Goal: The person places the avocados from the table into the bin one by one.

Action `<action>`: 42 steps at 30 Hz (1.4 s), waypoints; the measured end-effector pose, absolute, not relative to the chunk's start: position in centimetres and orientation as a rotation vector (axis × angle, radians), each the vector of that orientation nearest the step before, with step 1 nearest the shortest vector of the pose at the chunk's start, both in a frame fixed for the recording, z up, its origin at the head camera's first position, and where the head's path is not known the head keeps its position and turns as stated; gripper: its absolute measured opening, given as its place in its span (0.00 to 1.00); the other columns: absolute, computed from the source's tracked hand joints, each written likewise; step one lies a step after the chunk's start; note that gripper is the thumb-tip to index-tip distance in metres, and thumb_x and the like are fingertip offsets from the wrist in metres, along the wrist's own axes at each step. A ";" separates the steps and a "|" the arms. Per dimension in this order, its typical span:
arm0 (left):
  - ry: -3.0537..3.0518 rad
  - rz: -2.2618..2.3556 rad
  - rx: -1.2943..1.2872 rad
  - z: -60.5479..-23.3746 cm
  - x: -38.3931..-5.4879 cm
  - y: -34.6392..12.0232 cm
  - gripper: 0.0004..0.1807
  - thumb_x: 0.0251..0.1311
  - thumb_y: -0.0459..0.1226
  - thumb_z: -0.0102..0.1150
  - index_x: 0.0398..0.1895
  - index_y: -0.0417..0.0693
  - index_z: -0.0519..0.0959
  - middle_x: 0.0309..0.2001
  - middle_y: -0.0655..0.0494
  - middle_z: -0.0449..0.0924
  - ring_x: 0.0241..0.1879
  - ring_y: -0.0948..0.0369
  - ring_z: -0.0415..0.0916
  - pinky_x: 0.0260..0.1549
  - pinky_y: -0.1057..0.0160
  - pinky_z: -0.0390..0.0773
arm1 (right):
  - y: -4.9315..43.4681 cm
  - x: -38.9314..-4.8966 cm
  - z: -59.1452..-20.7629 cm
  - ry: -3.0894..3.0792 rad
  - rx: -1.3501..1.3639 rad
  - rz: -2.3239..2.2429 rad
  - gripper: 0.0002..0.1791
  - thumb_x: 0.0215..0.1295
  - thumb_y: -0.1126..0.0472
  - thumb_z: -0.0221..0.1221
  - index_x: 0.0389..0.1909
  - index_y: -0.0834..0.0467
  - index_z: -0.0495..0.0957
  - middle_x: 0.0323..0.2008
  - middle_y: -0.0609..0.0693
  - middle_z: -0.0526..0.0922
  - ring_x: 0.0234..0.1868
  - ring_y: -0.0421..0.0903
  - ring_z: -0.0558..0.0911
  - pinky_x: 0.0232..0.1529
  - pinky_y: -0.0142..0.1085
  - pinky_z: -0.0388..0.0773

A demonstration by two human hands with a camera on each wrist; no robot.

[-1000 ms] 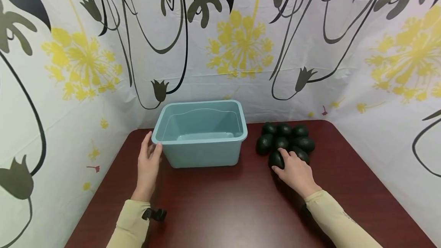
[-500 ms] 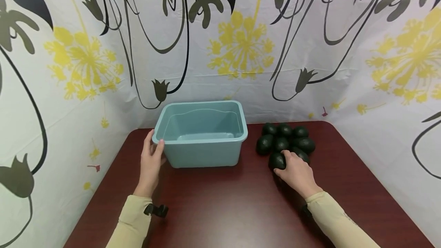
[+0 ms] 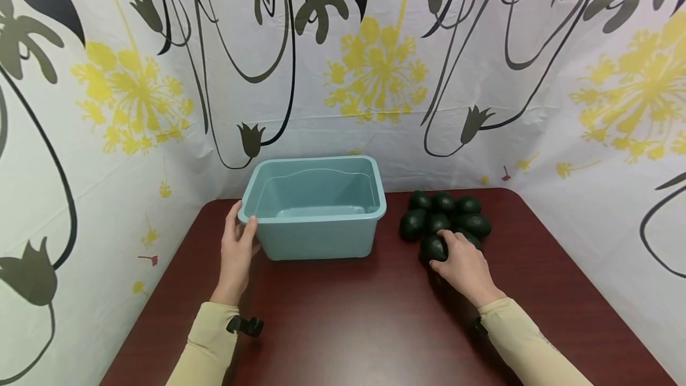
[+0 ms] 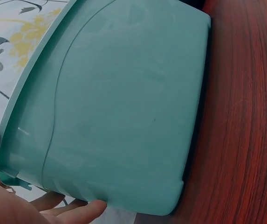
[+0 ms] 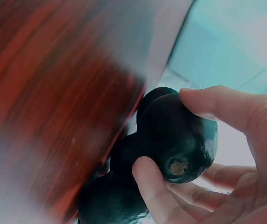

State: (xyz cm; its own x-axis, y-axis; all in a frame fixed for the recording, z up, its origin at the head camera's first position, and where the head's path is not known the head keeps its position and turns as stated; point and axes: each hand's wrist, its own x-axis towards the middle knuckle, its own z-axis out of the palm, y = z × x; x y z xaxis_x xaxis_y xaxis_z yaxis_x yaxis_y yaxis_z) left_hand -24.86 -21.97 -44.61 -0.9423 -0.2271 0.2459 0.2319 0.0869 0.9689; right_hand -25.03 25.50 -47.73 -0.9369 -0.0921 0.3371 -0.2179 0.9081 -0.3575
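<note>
In the head view, a dark green avocado [image 3: 433, 248] is pinched between the thumb and fingers of my right hand [image 3: 465, 268], at the front of a group of avocados. Its pale stem end shows in the right wrist view, where the held avocado [image 5: 173, 133] overlaps its neighbours. My left hand [image 3: 236, 258] holds the near left corner of a light blue plastic bin [image 3: 316, 240], thumb at the rim. The left wrist view shows fingers [image 4: 84, 212] bent against the side of the bin [image 4: 119, 107]. In the head view, the bin's visible floor is bare.
Several more avocados [image 3: 439, 223] sit close together right of the bin, on a dark red wooden table [image 3: 343, 320]. A white patterned cloth [image 3: 375, 136] hangs behind and along the sides. Each wrist carries a small black camera [image 3: 246, 326].
My left hand has shifted slightly up and right, its thumb now at the bin's rim. My right hand keeps hold of the avocado, which has moved marginally. The bin stays in place.
</note>
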 end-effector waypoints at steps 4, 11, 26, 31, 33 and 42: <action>-2.039 -1.919 -0.004 -44.6 -24.8 -22.0 0.34 0.71 0.55 0.54 0.77 0.75 0.55 0.74 0.52 0.61 0.69 0.53 0.63 0.58 0.33 0.68 | 25.5 -24.9 -47.5 -2.743 0.246 0.578 0.39 0.50 0.57 0.75 0.64 0.63 0.73 0.50 0.65 0.78 0.42 0.65 0.81 0.39 0.62 0.77; -2.035 -1.922 0.019 -44.7 -24.8 -22.0 0.34 0.71 0.55 0.54 0.78 0.75 0.56 0.74 0.50 0.61 0.69 0.53 0.63 0.59 0.33 0.66 | 25.4 -24.7 -46.8 -2.734 0.264 0.600 0.39 0.51 0.58 0.75 0.64 0.62 0.73 0.52 0.65 0.76 0.43 0.65 0.80 0.41 0.62 0.76; -1.995 -1.918 0.022 -45.3 -25.2 -21.9 0.34 0.69 0.56 0.56 0.77 0.76 0.58 0.73 0.52 0.62 0.68 0.52 0.65 0.58 0.34 0.68 | 25.1 -24.6 -45.5 -2.674 0.295 0.619 0.38 0.50 0.58 0.76 0.64 0.57 0.74 0.51 0.60 0.78 0.44 0.62 0.81 0.39 0.60 0.77; -1.983 -1.922 0.023 -45.3 -25.3 -21.9 0.34 0.70 0.56 0.56 0.76 0.76 0.58 0.73 0.51 0.62 0.68 0.52 0.65 0.58 0.34 0.68 | 25.0 -24.6 -45.0 -2.657 0.286 0.647 0.38 0.50 0.57 0.76 0.64 0.58 0.73 0.51 0.61 0.78 0.46 0.61 0.81 0.40 0.61 0.77; -1.977 -1.926 0.020 -45.3 -25.2 -21.8 0.34 0.70 0.55 0.56 0.76 0.76 0.58 0.73 0.51 0.62 0.68 0.52 0.65 0.58 0.34 0.68 | 25.0 -24.6 -44.8 -2.652 0.288 0.658 0.38 0.50 0.57 0.76 0.64 0.58 0.73 0.51 0.61 0.78 0.46 0.62 0.80 0.41 0.60 0.77; -1.965 -1.940 0.004 -45.4 -25.4 -21.9 0.34 0.70 0.55 0.56 0.76 0.75 0.58 0.73 0.49 0.62 0.67 0.52 0.66 0.59 0.35 0.68 | 24.6 -24.5 -43.6 -2.617 0.332 0.682 0.38 0.48 0.60 0.77 0.63 0.59 0.74 0.52 0.62 0.78 0.49 0.62 0.79 0.43 0.61 0.76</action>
State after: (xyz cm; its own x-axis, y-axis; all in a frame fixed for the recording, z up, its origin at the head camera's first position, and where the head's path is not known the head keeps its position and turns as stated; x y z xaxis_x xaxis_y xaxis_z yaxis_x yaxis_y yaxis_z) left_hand -25.39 -21.91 -45.41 -0.9286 -0.2630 0.2619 0.2586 0.0478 0.9648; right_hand -24.51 24.65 -43.64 -0.8858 -0.1224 0.4477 -0.3253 0.8517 -0.4109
